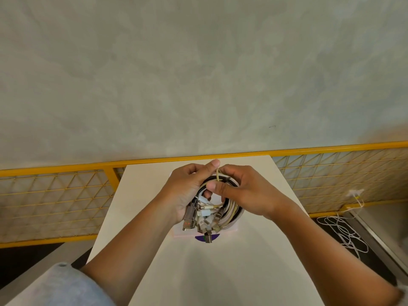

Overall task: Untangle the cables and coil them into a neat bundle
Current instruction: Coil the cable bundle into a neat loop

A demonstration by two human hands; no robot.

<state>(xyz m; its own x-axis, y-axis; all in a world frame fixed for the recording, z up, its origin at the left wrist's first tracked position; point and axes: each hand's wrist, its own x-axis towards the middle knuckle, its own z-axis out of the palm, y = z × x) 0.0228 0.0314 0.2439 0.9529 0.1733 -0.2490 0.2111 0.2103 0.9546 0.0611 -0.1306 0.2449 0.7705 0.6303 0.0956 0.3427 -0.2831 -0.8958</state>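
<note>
A coiled bundle of white, cream and black cables (231, 212) hangs above the white table (220, 272), held between both hands. My left hand (187, 191) grips the coil's left side, thumb up at the top. My right hand (245, 193) grips the right side and pinches a thin yellowish strand (218, 175) that crosses over the coil's top. Several plugs and connectors (204, 221) dangle in a cluster from the lower left of the coil. The far side of the coil is hidden behind my fingers.
A flat white and purple object (207, 237) lies on the table under the bundle. A yellow mesh railing (55, 195) runs behind the table. Loose white cable (344, 233) lies on the dark floor at right, beside a pale ledge (384, 226).
</note>
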